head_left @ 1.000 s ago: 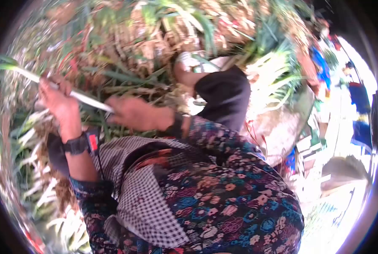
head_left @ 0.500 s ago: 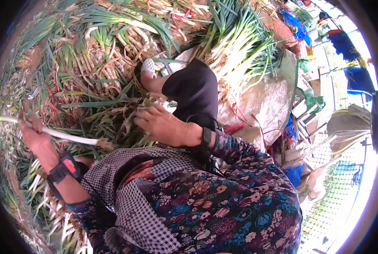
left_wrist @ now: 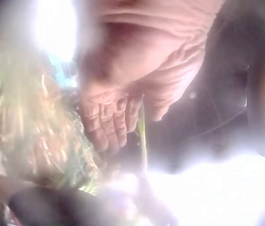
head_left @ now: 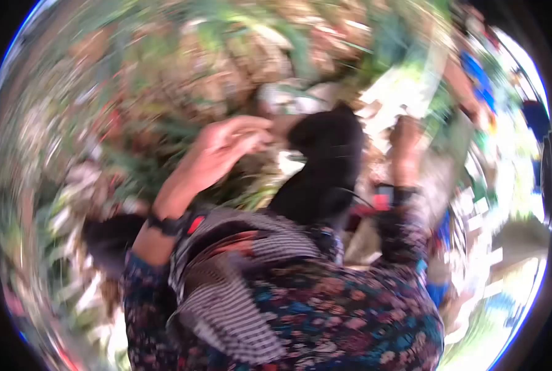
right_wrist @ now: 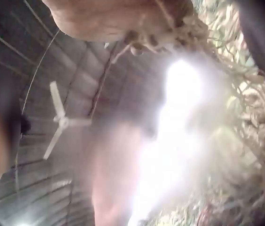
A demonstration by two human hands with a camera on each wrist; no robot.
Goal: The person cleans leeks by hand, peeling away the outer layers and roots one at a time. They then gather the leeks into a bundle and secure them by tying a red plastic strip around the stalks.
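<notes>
In the blurred head view, my left hand is raised above the lap with its fingers loosely bent and no stalk visible in it. My right hand is out to the right at the pile of pale onions, its fingers curled round a long green onion. Roots show beside the right hand in the right wrist view. A thin green-and-white stalk appears beyond the left hand in the left wrist view; contact between them cannot be made out.
Leafy onions cover the ground ahead and to the left. A bent leg in dark trousers lies between the hands. Beside the pile is a pale sheet. A ceiling fan shows overhead.
The onion has gone from my left hand to my right, which has swung out to the right pile. My left hand has moved right, over the lap. The head view has shifted and blurred.
</notes>
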